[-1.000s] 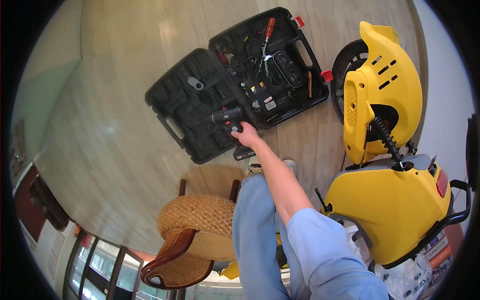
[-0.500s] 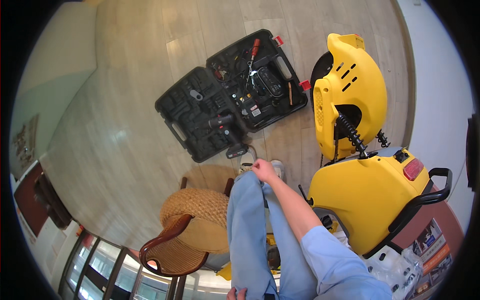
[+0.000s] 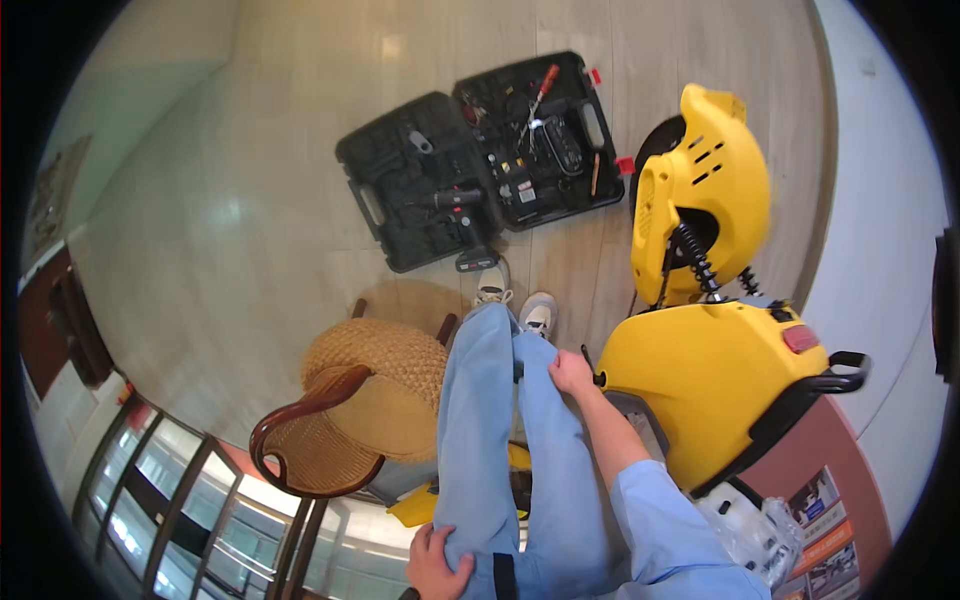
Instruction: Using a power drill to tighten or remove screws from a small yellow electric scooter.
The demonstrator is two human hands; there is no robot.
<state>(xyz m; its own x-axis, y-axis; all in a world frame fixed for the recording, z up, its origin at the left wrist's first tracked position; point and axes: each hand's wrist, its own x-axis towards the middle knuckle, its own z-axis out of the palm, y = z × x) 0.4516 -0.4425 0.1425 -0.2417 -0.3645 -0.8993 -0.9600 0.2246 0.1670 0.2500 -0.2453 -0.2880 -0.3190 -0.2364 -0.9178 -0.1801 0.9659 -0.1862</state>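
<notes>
Since a second ago the right hand (image 3: 570, 372) has drawn back from the open black tool case (image 3: 480, 160) on the floor and now rests on the right knee of the light blue trousers (image 3: 500, 440), fingers curled loosely against the cloth with nothing in them. The left hand (image 3: 435, 565) lies on the left thigh near the lower edge of the view, also clasping nothing but the trouser fabric. The black cordless drill (image 3: 455, 205) sits in the left half of the case, well ahead of both hands, beyond the two pale shoes (image 3: 515, 300); its long axis runs roughly across the view, and its battery foot hangs over the near edge of the case, toward the shoes. The right hand is the nearer of the two, with the drill forward of it and slightly to the left. A wicker-seated wooden chair (image 3: 340, 420) stands to the left of the legs, and a large yellow machine (image 3: 710, 350) close on the right.
</notes>
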